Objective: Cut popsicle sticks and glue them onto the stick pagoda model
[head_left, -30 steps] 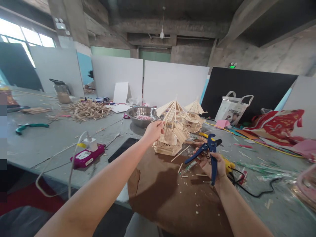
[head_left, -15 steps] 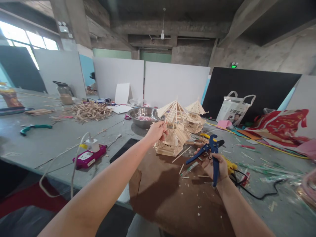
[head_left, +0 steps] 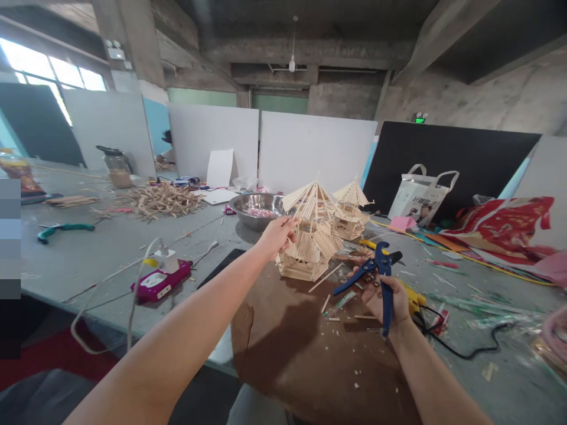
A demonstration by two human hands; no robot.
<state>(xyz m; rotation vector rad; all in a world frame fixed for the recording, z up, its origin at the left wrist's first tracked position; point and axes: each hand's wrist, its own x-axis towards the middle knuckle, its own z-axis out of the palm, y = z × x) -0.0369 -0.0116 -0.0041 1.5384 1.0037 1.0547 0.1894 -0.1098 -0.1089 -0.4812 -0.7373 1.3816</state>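
My left hand (head_left: 280,235) reaches forward with its fingers pinched together at the left side of a pagoda model (head_left: 309,251) built of thin wooden sticks. What the fingertips hold, if anything, is too small to make out. In my right hand (head_left: 394,298) lies a blue pipe cutter (head_left: 386,295), its jaws apart and pointing up, with the fingers partly hidden behind its handles. A second stick pagoda (head_left: 349,215) stands just behind the first. Loose sticks (head_left: 326,277) and white crumbs lie on the brown board (head_left: 283,354) below.
A steel bowl (head_left: 248,221) stands left of the models, with a stick pile (head_left: 166,200) further left. A magenta power strip (head_left: 162,283) and its white cable lie near the left forearm. A yellow tool (head_left: 415,300) with a black cord sits beside my right hand.
The fingers of my left hand have drawn slightly up and left at the model's side. My right hand and the pipe cutter stay nearly still.
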